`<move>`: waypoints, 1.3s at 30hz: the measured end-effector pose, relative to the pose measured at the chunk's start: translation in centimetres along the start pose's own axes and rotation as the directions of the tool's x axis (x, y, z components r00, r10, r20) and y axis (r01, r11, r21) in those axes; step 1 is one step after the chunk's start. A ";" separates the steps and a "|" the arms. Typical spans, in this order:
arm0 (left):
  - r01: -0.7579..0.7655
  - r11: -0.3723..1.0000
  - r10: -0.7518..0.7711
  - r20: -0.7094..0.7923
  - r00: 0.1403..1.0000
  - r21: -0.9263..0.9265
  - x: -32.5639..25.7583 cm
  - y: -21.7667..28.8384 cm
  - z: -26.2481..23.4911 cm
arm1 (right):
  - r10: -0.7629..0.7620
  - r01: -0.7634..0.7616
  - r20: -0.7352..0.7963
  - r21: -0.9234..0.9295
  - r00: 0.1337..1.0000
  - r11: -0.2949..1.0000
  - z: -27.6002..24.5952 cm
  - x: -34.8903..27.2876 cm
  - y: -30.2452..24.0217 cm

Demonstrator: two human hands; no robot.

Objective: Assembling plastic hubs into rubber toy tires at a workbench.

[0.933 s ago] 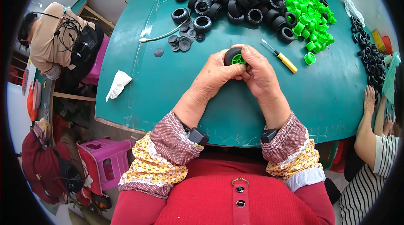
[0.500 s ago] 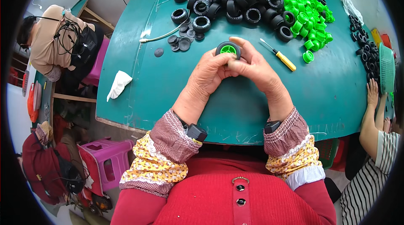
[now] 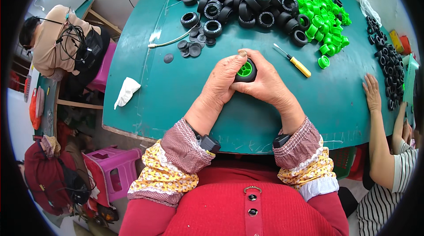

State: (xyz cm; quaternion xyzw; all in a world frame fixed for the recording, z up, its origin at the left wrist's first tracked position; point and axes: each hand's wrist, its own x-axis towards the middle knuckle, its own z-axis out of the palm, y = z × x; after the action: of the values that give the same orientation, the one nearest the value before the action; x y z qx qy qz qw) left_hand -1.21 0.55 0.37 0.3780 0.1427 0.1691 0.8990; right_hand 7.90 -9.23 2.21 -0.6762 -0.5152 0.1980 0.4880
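A small toy wheel (image 3: 245, 70), a black tyre with a green spoked rim in it, is held above the table between both my hands. My left hand (image 3: 222, 77) closes on its left side, with the thumb at the tyre's upper edge. Around the right side curls my right hand (image 3: 267, 79), its fingers over the top and its thumb below. Part of the tyre is hidden by my fingers. To the right of my hands a yellow-handled screwdriver (image 3: 300, 66) lies on the green table (image 3: 185, 94).
Beyond my hands are heaped black tyres (image 3: 245, 2) and green rims (image 3: 324, 28). Black discs (image 3: 193, 50), a pale cable (image 3: 172, 41) and a crumpled white tissue (image 3: 127, 91) lie on the left. A co-worker's hand (image 3: 373, 92) rests at right, near more tyres and a green basket (image 3: 411, 79).
The wheel has come slightly nearer and to the right, and my fingers have shifted around it. At right, the co-worker's hand has moved left across the table; the green basket has tipped.
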 end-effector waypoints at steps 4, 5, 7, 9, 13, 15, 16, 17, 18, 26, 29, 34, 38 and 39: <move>-0.037 0.999 0.037 0.012 0.999 -0.034 0.1 -0.2 0.3 | -0.018 0.017 -0.017 -0.014 1.000 1.000 -0.2 0.1 0.3; -0.050 0.999 0.051 0.031 0.998 -0.021 0.2 -0.2 0.3 | -0.016 0.016 -0.017 -0.014 1.000 1.000 -0.4 0.1 0.3; -0.020 1.000 0.021 0.053 0.998 -0.007 0.0 0.1 0.6 | -0.078 0.077 0.008 0.082 0.997 0.994 -0.6 0.2 0.1; 0.005 1.000 -0.006 0.076 0.997 0.006 -0.1 0.3 0.5 | -0.045 0.039 0.060 0.103 0.997 0.994 -1.0 0.1 -0.4; 0.084 0.994 -0.089 0.084 0.992 0.069 0.0 0.4 0.7 | -0.007 -0.012 0.153 0.126 0.988 0.992 -1.4 0.2 -0.4; -0.004 0.999 0.000 0.081 0.997 0.048 0.0 0.8 0.3 | 0.114 -0.122 0.071 0.107 0.991 0.987 -1.0 0.3 -0.8; -0.018 0.999 0.014 0.077 0.997 0.044 -0.1 0.9 0.1 | 0.105 -0.113 0.082 0.104 0.991 0.988 -0.6 0.2 -0.3; -0.035 0.999 0.035 -0.001 0.999 0.028 -0.3 1.0 0.1 | 0.161 -0.160 0.012 0.229 0.987 0.960 -0.1 0.1 0.9; -0.053 0.998 0.054 -0.069 0.996 0.012 -0.3 1.5 0.5 | 0.224 -0.190 -0.057 0.350 0.973 0.917 -0.2 0.1 1.8; -0.023 0.988 0.024 -0.009 1.000 0.156 -0.3 0.5 -0.5 | 0.189 -0.180 -0.048 0.141 0.981 0.973 1.4 -0.8 -0.5; -0.139 0.925 0.155 -0.019 0.988 0.353 0.2 -0.5 -0.2 | -0.016 0.017 -0.183 0.004 0.983 1.000 1.4 -0.5 0.6; -0.150 0.961 0.163 -0.038 0.986 0.233 0.0 -0.1 0.9 | -0.121 0.116 -0.131 -0.046 0.984 0.992 0.2 0.1 0.1; -0.029 0.999 0.028 0.022 0.999 0.026 -0.3 0.6 0.8 | 0.036 -0.040 0.023 0.236 0.999 0.971 -0.8 -0.1 0.0; 0.011 0.998 -0.015 0.058 0.998 0.064 -0.5 0.8 1.4 | 0.035 -0.057 0.094 0.247 0.995 0.967 -1.5 0.0 -0.1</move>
State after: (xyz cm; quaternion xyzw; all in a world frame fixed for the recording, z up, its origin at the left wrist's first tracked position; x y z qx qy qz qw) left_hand -1.27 0.00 1.95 0.4103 0.1243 0.1476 0.8913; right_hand 9.00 -9.94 2.97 -0.6119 -0.4915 0.3022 0.5409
